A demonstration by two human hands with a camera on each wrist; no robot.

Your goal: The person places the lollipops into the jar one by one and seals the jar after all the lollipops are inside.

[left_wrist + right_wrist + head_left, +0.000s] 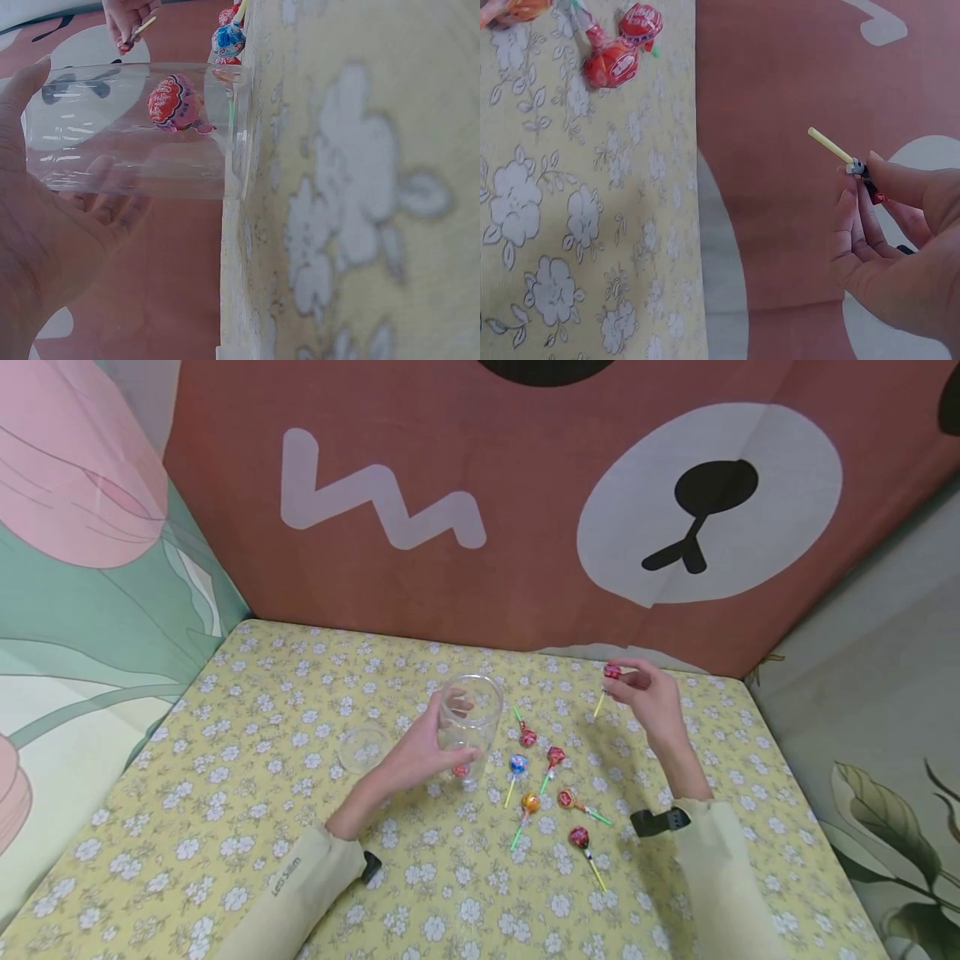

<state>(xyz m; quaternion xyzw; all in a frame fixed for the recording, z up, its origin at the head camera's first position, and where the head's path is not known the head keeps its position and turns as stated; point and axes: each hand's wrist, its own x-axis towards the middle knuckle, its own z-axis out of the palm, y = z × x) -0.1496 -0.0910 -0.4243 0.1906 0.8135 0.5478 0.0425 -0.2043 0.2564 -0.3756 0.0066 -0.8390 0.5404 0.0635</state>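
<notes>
My left hand (420,747) grips a clear jar (480,714), fingers behind it and thumb across its front. Inside the jar lies a pink and red wrapped lollipop (175,103), seen through the wall in the left wrist view. My right hand (651,697) is raised above the far right of the table, pinching a dark red lollipop (612,672) between thumb and fingers. The yellow stick (831,145) of that lollipop points down in the head view. Its wrapped head is mostly covered by my fingers in the right wrist view.
Several lollipops lie between my hands, among them a blue one (517,764), an orange one (530,802) and a dark red one (579,837). A clear round lid (363,749) lies left of the jar. Behind the flowered tablecloth (247,693) stands a brown printed backdrop (525,585).
</notes>
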